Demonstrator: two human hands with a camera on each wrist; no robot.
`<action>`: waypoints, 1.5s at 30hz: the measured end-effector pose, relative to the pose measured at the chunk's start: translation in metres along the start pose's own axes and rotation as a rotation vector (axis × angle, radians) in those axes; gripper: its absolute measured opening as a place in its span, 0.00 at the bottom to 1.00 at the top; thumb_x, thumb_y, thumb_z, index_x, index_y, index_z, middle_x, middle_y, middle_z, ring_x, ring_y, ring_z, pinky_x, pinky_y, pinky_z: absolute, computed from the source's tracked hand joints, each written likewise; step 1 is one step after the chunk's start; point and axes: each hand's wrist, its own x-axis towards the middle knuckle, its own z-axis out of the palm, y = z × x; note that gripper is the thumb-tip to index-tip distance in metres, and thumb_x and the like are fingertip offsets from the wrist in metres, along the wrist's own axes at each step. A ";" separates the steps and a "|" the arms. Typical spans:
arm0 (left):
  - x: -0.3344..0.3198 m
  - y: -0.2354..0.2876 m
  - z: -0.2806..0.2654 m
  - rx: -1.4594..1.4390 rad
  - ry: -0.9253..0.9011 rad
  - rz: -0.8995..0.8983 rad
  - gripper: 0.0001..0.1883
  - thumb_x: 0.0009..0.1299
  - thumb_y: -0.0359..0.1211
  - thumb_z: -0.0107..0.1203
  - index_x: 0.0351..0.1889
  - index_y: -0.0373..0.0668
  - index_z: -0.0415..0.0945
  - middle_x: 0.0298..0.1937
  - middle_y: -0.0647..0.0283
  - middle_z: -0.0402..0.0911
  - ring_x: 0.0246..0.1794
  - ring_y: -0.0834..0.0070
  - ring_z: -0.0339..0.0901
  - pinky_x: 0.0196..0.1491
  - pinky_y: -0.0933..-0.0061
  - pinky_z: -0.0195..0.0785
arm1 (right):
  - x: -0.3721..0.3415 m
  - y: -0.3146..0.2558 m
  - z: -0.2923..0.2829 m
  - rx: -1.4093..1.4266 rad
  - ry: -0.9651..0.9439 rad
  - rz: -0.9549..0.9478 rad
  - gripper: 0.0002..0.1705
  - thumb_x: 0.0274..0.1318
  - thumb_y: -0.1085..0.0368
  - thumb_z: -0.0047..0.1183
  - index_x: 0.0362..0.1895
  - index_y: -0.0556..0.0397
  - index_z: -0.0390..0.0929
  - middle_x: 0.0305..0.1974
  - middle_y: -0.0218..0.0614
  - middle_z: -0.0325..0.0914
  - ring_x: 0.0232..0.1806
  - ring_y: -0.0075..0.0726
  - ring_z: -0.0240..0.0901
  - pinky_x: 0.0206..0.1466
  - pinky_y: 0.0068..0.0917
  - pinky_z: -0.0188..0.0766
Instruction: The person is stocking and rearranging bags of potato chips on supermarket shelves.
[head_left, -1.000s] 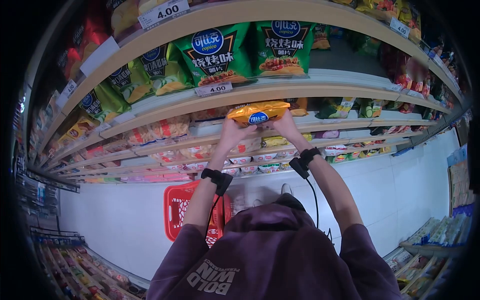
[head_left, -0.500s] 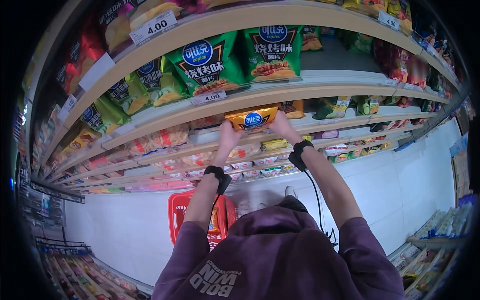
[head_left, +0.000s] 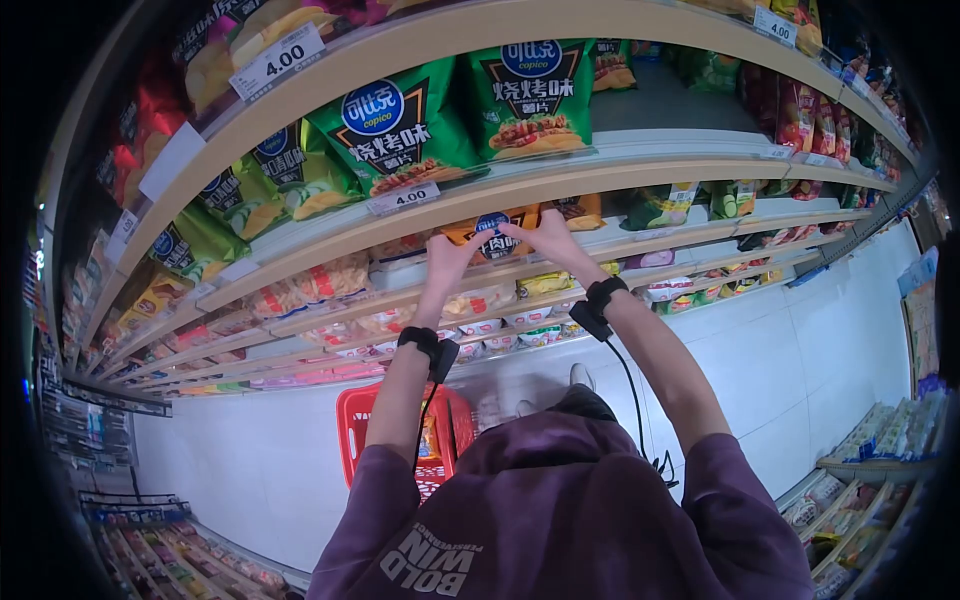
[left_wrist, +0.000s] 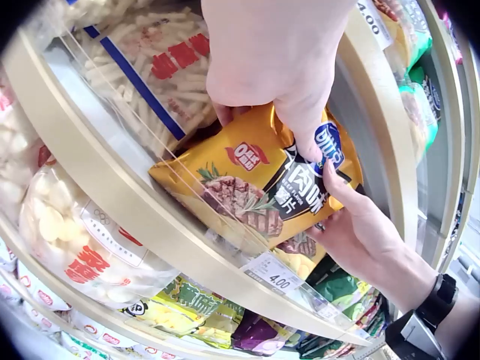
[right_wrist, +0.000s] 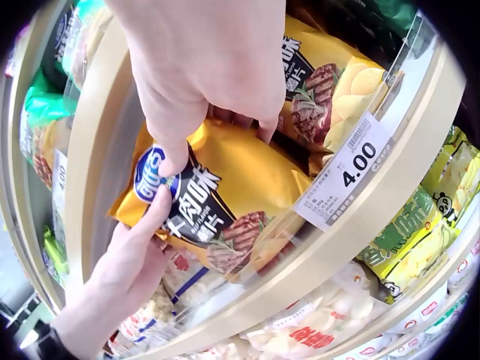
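Note:
A golden-orange bag of potato chips (head_left: 492,246) with a blue oval logo and a steak picture stands at the front of a shelf, behind its clear edge strip. My left hand (head_left: 452,265) holds one side and my right hand (head_left: 556,244) the other. In the left wrist view, the left thumb lies on the bag's front near the logo, with fingers behind the bag; the right hand (left_wrist: 367,232) grips from the opposite side. Both thumbs meet over the logo in the right wrist view. A matching orange bag (right_wrist: 319,97) sits beside it.
A price tag (right_wrist: 346,169) reading 4.00 is fixed to this shelf's edge. Green chip bags (head_left: 385,130) fill the shelf above. Clear bags of pale snacks (left_wrist: 154,75) lie alongside. A red shopping basket (head_left: 352,425) stands on the floor by my feet.
The held bag has tipped from top-up to front-facing and sits further back into the shelf. Both thumbs have moved together across its front.

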 end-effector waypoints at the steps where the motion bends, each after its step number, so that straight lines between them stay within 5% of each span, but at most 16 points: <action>1: 0.005 -0.006 0.004 -0.023 0.002 -0.038 0.24 0.59 0.42 0.69 0.46 0.33 0.79 0.38 0.57 0.85 0.36 0.72 0.82 0.42 0.71 0.73 | 0.006 0.014 0.006 -0.021 0.012 0.035 0.39 0.45 0.53 0.69 0.56 0.64 0.68 0.50 0.50 0.76 0.52 0.45 0.74 0.57 0.32 0.68; 3: 0.020 -0.022 0.011 -0.074 0.030 -0.050 0.26 0.59 0.44 0.68 0.48 0.34 0.77 0.39 0.56 0.85 0.37 0.69 0.82 0.43 0.69 0.73 | 0.017 0.036 0.018 -0.063 0.034 0.102 0.36 0.49 0.55 0.67 0.56 0.64 0.69 0.50 0.47 0.77 0.52 0.38 0.74 0.56 0.30 0.68; 6: 0.032 -0.037 0.014 -0.076 0.091 -0.004 0.29 0.59 0.47 0.67 0.49 0.34 0.75 0.42 0.52 0.83 0.40 0.63 0.81 0.44 0.65 0.72 | 0.021 0.022 0.016 0.100 0.013 0.084 0.35 0.48 0.56 0.67 0.56 0.62 0.69 0.50 0.49 0.77 0.52 0.47 0.73 0.57 0.33 0.66; 11: 0.009 -0.020 0.015 0.143 0.103 0.047 0.33 0.57 0.52 0.67 0.44 0.30 0.74 0.40 0.43 0.79 0.43 0.51 0.77 0.44 0.56 0.70 | 0.020 0.003 0.003 0.121 -0.105 0.053 0.32 0.50 0.57 0.66 0.55 0.61 0.70 0.52 0.46 0.76 0.53 0.45 0.72 0.58 0.34 0.66; 17: 0.004 -0.042 0.030 0.418 0.163 0.092 0.30 0.71 0.53 0.50 0.38 0.27 0.74 0.35 0.37 0.77 0.41 0.39 0.73 0.44 0.47 0.66 | 0.033 0.048 0.021 0.067 -0.105 0.031 0.38 0.55 0.49 0.60 0.61 0.61 0.65 0.59 0.52 0.70 0.60 0.48 0.67 0.61 0.34 0.62; 20: 0.016 -0.039 0.024 0.356 -0.088 -0.087 0.23 0.77 0.45 0.39 0.39 0.29 0.71 0.36 0.38 0.73 0.40 0.42 0.70 0.45 0.48 0.62 | 0.033 0.041 0.021 0.036 -0.100 0.086 0.34 0.57 0.53 0.58 0.61 0.61 0.66 0.57 0.52 0.71 0.60 0.47 0.67 0.62 0.33 0.61; 23: 0.011 -0.049 0.025 0.503 -0.071 0.120 0.22 0.79 0.42 0.32 0.50 0.31 0.67 0.36 0.37 0.72 0.41 0.43 0.69 0.47 0.49 0.60 | 0.028 0.043 0.025 -0.124 -0.034 0.082 0.31 0.61 0.53 0.52 0.60 0.62 0.65 0.58 0.56 0.69 0.61 0.53 0.65 0.61 0.36 0.61; 26: 0.008 -0.062 0.033 0.499 0.233 0.263 0.21 0.79 0.40 0.28 0.55 0.32 0.64 0.35 0.37 0.71 0.43 0.45 0.68 0.49 0.52 0.59 | 0.016 0.022 0.020 -0.216 -0.049 0.234 0.27 0.65 0.54 0.43 0.59 0.64 0.63 0.58 0.62 0.66 0.60 0.61 0.63 0.60 0.43 0.62; 27: 0.009 -0.060 0.032 0.475 0.195 0.228 0.22 0.79 0.41 0.28 0.56 0.32 0.63 0.35 0.36 0.71 0.42 0.43 0.69 0.49 0.51 0.59 | 0.014 0.013 0.017 -0.224 -0.077 0.318 0.26 0.66 0.56 0.41 0.59 0.65 0.63 0.58 0.64 0.65 0.59 0.64 0.62 0.59 0.46 0.62; 30: 0.011 -0.045 0.027 0.367 0.120 0.139 0.23 0.78 0.43 0.30 0.56 0.32 0.63 0.36 0.33 0.72 0.40 0.40 0.70 0.48 0.47 0.61 | 0.018 0.061 0.039 -0.535 0.170 -0.158 0.22 0.66 0.62 0.35 0.56 0.68 0.64 0.55 0.66 0.65 0.56 0.66 0.63 0.58 0.50 0.62; 33: 0.014 -0.032 0.029 0.312 0.156 0.176 0.24 0.78 0.45 0.31 0.54 0.31 0.65 0.35 0.30 0.74 0.37 0.37 0.71 0.44 0.44 0.62 | 0.017 0.049 0.040 -0.491 0.121 -0.184 0.21 0.63 0.67 0.35 0.56 0.68 0.63 0.51 0.65 0.67 0.56 0.65 0.63 0.58 0.49 0.62; 36: 0.025 -0.063 0.033 0.403 0.211 0.239 0.24 0.77 0.44 0.35 0.53 0.28 0.65 0.35 0.29 0.73 0.38 0.35 0.71 0.42 0.44 0.63 | 0.036 0.076 0.039 -0.800 0.064 -0.302 0.22 0.66 0.59 0.36 0.53 0.65 0.68 0.50 0.63 0.71 0.50 0.70 0.68 0.56 0.52 0.65; 42: 0.005 -0.040 0.022 0.174 0.110 -0.027 0.28 0.72 0.47 0.49 0.51 0.25 0.64 0.46 0.32 0.71 0.45 0.36 0.71 0.49 0.48 0.63 | 0.003 0.023 -0.010 -0.186 0.175 0.045 0.26 0.61 0.53 0.50 0.53 0.62 0.68 0.45 0.60 0.74 0.46 0.69 0.70 0.52 0.50 0.66; 45: -0.016 -0.036 0.030 0.205 0.252 0.097 0.34 0.68 0.51 0.55 0.49 0.22 0.63 0.49 0.34 0.69 0.48 0.41 0.69 0.52 0.53 0.62 | -0.016 0.037 -0.034 -0.478 0.301 0.092 0.36 0.50 0.59 0.62 0.59 0.65 0.62 0.60 0.66 0.60 0.62 0.61 0.58 0.60 0.45 0.59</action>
